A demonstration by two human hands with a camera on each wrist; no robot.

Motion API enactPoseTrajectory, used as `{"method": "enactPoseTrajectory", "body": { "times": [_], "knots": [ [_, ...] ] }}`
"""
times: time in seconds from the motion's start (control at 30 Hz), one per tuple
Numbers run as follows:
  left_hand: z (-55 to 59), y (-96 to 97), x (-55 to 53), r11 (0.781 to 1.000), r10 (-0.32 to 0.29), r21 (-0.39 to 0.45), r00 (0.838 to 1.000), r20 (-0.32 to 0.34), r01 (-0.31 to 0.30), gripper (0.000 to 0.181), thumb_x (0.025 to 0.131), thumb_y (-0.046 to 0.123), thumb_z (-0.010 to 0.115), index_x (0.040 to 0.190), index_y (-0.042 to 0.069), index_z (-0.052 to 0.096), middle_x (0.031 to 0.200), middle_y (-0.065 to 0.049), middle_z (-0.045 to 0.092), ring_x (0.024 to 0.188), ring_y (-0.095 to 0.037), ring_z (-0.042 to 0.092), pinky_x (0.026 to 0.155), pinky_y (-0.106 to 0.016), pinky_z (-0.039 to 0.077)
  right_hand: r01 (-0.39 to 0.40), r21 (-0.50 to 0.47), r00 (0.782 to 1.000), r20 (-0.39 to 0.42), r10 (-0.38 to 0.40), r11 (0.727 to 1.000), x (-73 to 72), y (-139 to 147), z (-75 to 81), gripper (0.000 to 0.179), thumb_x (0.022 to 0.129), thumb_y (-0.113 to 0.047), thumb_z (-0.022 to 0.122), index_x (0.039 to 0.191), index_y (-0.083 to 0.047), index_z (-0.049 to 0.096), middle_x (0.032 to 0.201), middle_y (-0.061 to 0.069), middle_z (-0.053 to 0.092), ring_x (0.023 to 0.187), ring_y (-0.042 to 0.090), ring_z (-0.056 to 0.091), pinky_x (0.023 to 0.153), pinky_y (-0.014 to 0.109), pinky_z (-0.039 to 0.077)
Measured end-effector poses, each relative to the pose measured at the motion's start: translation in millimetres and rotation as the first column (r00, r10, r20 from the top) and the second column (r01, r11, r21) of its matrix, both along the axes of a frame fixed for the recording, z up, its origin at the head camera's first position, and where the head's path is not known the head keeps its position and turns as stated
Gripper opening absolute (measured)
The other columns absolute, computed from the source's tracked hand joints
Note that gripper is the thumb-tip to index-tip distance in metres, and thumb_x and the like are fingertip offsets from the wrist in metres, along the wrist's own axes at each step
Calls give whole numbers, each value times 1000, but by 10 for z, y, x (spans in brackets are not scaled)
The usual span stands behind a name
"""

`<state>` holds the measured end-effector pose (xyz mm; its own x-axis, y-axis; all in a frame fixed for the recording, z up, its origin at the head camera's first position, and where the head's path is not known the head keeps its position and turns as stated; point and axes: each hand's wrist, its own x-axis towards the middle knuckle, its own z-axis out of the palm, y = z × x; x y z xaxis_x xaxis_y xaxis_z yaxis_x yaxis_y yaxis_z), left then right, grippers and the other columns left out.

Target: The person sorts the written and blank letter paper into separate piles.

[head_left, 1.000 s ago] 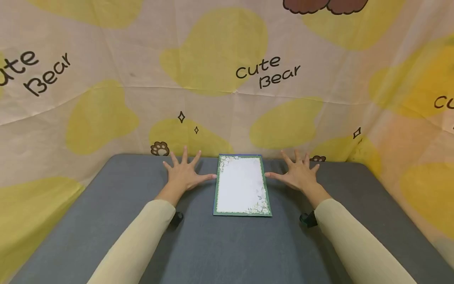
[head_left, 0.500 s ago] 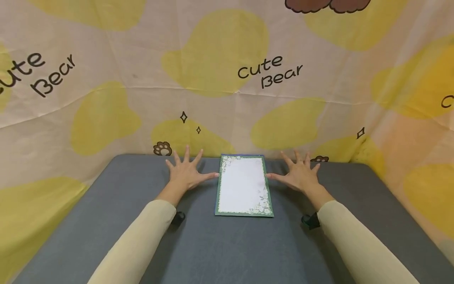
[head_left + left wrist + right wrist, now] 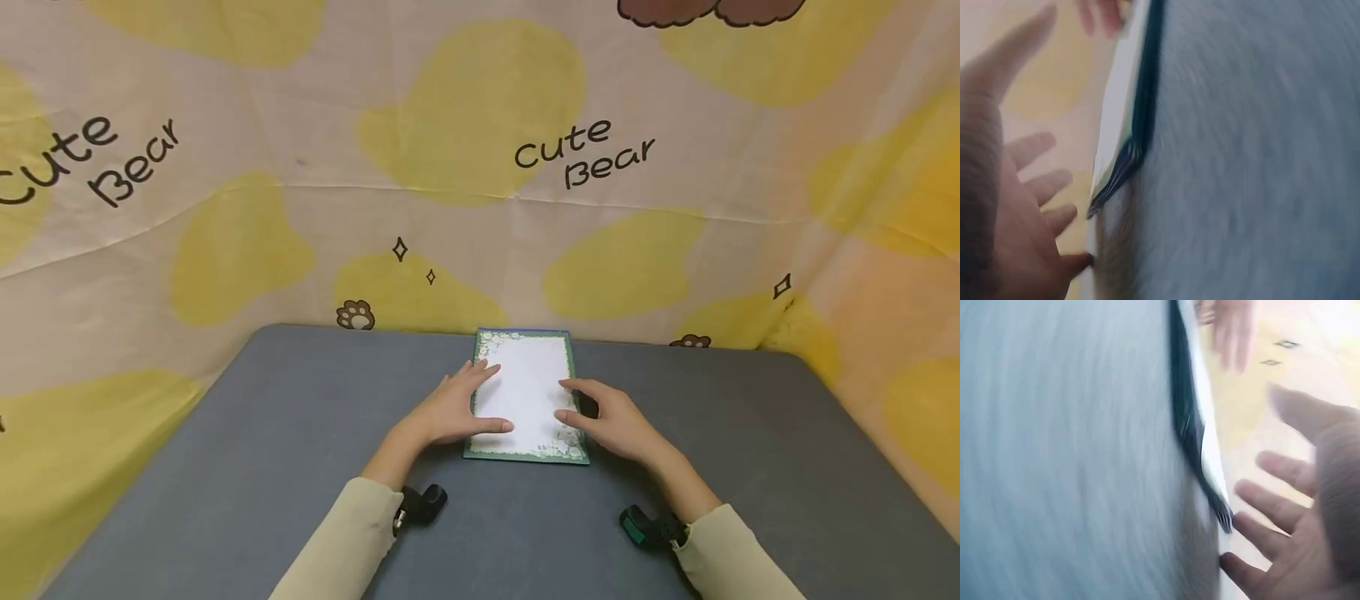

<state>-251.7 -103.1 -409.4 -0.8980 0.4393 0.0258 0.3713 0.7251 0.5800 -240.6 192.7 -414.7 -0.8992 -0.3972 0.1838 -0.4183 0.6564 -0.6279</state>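
A flat rectangular stack (image 3: 528, 375) lies on the grey table. Its top sheet is white with a green floral border, and thin layers show at its edge in both wrist views. Over its left side is my left hand (image 3: 447, 408), with thumb and fingers extended and apart. My right hand (image 3: 615, 419) is at the right side, its thumb and index fingertip over the sheet. Both wrist views are blurred; there the left hand (image 3: 1022, 225) and the right hand (image 3: 1291, 525) appear above the table, with nothing between their fingers.
The grey table (image 3: 225, 467) reaches back to a hanging cloth (image 3: 450, 108) printed with yellow patches and "Cute Bear" lettering. A black wrist device (image 3: 424, 503) is strapped to the left wrist and another device (image 3: 647, 528) to the right.
Both hands have come inward and nearer to me, from beside the stack's edges to over its sides. Their widely spread fingers have drawn closer together. The view has shifted slightly left.
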Motion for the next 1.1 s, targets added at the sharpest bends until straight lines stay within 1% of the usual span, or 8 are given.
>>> {"method": "enactPoseTrajectory", "body": {
  "times": [0.1,0.2,0.27,0.37,0.47,0.53,0.73,1.1],
  "knots": [
    [-104,-25,-7,990,-4,143,1000,6,3,92,83,47,80,158,18,37,167,-10,30,159,-34,11,127,-62,7,-34,-29,999,-42,33,999,-5,-36,-134,65,92,-42,73,147,-14,54,153,13,52,147,40,41,113,65,37],
    [-203,-58,-5,983,-18,181,1000,-26,22,88,82,43,83,156,16,42,165,-9,34,159,-33,12,127,-59,8,-55,-39,995,-90,51,998,-18,-41,-229,69,88,-38,77,147,-13,53,156,13,48,151,40,33,115,67,33],
    [-256,-64,0,988,-38,147,997,-62,47,88,81,45,83,154,16,44,164,-8,37,159,-33,14,128,-59,9,-63,-34,993,-99,59,997,-14,-33,-266,71,87,-37,79,148,-12,52,158,13,45,152,40,31,114,68,32],
    [-303,-60,25,996,-69,46,993,-99,74,93,78,54,82,155,18,44,165,-7,36,159,-33,16,127,-59,10,-82,11,992,-91,82,997,0,-22,-295,76,86,-41,79,150,-11,50,161,14,41,152,41,30,114,69,32],
    [-320,-49,48,994,-98,-68,988,-115,91,97,75,63,80,155,22,43,166,-5,32,159,-31,16,128,-58,9,-113,91,989,-82,120,989,13,-21,-306,79,86,-48,77,150,-11,50,162,16,38,153,43,28,114,70,31],
    [-310,-39,57,989,-113,-110,986,-120,100,98,74,65,80,154,23,45,167,-6,31,159,-32,16,128,-58,9,-119,141,987,-88,132,983,18,-19,-305,82,84,-53,76,150,-12,51,163,16,37,152,45,27,113,71,31],
    [-259,-12,35,986,-127,-126,983,-135,110,96,72,64,81,153,22,48,166,-7,32,158,-33,18,127,-59,10,-110,198,985,-108,133,974,7,-8,-271,89,78,-56,80,150,-12,51,163,16,36,152,46,26,113,71,30],
    [-265,12,-17,989,-117,-109,985,-124,103,96,72,64,81,152,23,49,166,-6,33,158,-32,19,127,-59,9,-84,181,993,-69,98,980,-12,-7,-256,86,80,-57,79,149,-15,52,163,13,37,153,43,26,114,70,30]
  ]
}}
